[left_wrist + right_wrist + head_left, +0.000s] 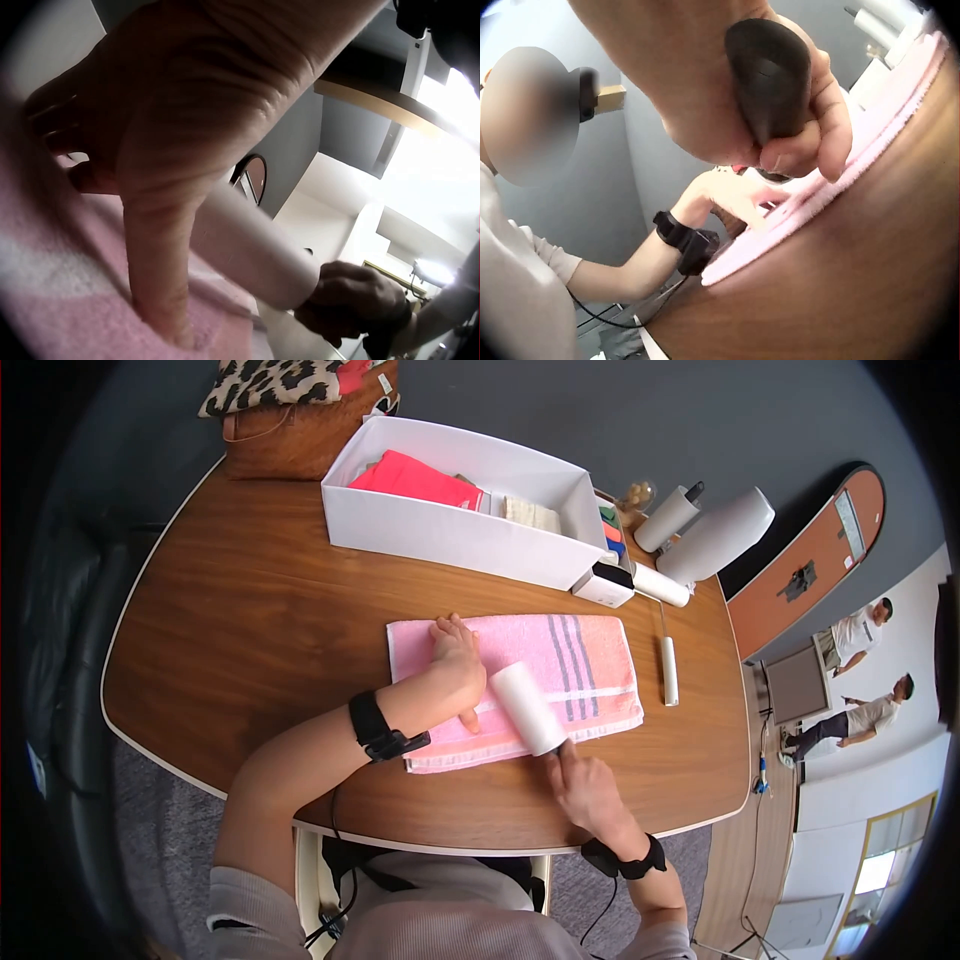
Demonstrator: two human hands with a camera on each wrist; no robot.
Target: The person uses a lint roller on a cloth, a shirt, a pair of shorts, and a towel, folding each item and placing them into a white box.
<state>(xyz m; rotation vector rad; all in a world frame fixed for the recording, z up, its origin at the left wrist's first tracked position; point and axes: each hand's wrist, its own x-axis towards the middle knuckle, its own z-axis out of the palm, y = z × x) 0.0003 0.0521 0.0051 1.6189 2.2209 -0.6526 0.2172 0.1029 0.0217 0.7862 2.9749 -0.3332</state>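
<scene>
A pink towel with grey stripes and a peach end lies folded flat on the wooden table. On its left part rests my left hand, thumb and fingertips pressing the cloth. My right hand grips the dark handle of a lint roller, fingers curled round it. The white lint roller lies across the towel's front middle, beside the left hand. In the left wrist view the roller's white cylinder shows just beyond the left thumb.
Behind the towel stands a white bin holding a red cloth and a cream one. A small white box, another white roller and white cylinders occupy the right side. A brown bag sits at the back left. Two people stand far right.
</scene>
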